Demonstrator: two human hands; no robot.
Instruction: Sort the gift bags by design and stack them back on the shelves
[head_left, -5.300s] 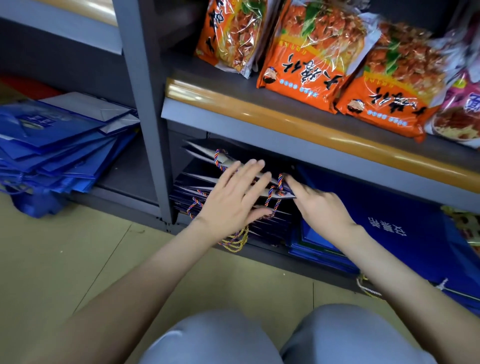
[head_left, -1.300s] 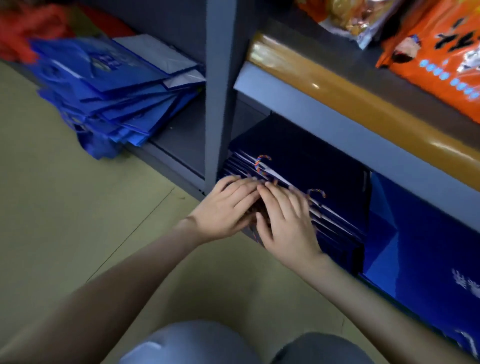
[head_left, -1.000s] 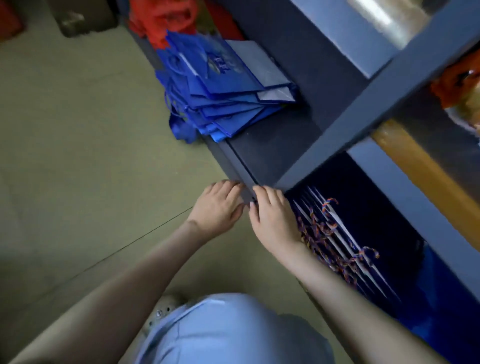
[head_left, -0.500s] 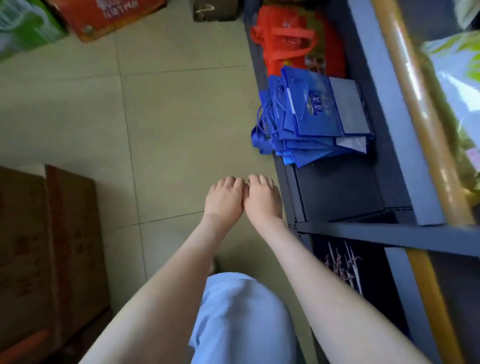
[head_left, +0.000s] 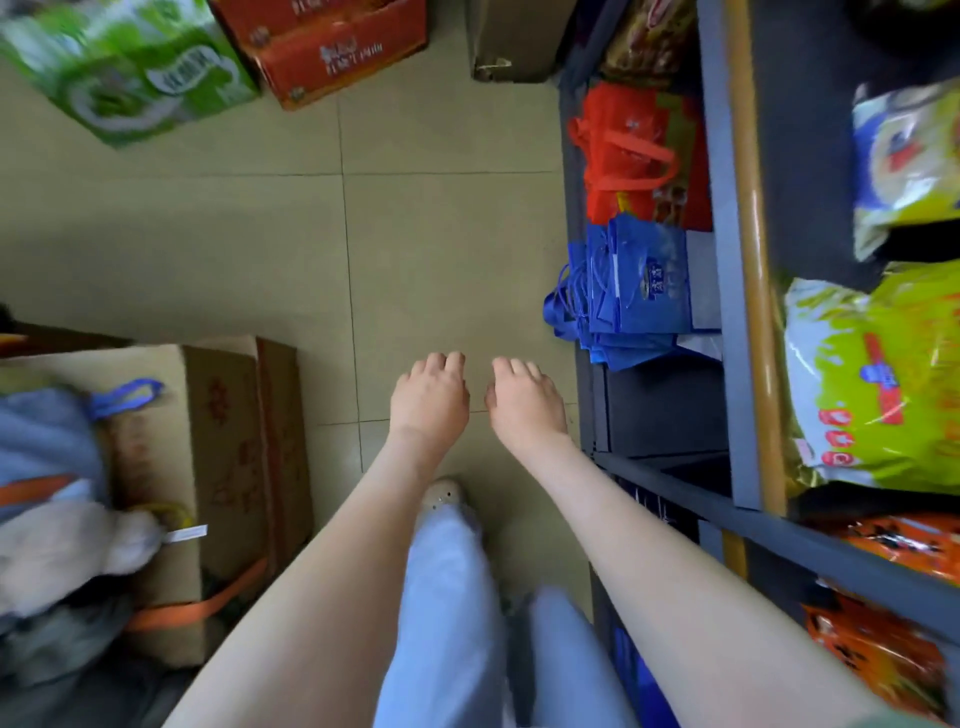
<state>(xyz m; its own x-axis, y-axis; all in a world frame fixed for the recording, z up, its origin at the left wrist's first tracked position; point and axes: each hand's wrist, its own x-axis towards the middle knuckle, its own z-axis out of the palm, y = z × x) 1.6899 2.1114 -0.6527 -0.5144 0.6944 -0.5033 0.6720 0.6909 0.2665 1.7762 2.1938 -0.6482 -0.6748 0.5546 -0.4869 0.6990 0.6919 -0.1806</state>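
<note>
- Most of the view is taken up by a beige tiled floor (head_left: 249, 244), seen from straight above.
- A grey shelving unit (head_left: 727, 270) runs down the whole right side, with a yellowish trim strip along the upper shelf edge.
- Two bare forearms are stretched out over the floor from the near edge, with pale blue trouser legs (head_left: 447, 623) below them.
- A brown cardboard box (head_left: 239, 467) with an orange strap sits on the left, and some blurry grey and white bundles are piled on it.
- Yellow-green snack packs (head_left: 872, 379) are lying on the upper shelf, with orange packs (head_left: 883, 649) nearer on the same side.
- A green carton (head_left: 130, 67) and a red carton (head_left: 332, 41) are parked on the floor at the far left.
- The blue gift bags (head_left: 644, 291) are stacked flat on the bottom shelf, far and right of the hands, handles spilling over the front edge.
- Red bags (head_left: 628, 156) are lying just beyond that blue stack on the same shelf.
- A sliver of dark bags (head_left: 657, 512) can be made out in the nearer compartment, mostly hidden behind the right forearm.
- The left hand (head_left: 428, 397) is held palm down, fingers loosely bent away, nothing in it.
- The right hand (head_left: 524, 402) is held the same way just beside it, with a small gap between them and nothing gripped.
- A pale shoe tip (head_left: 441, 493) is poking out under the left wrist.
</note>
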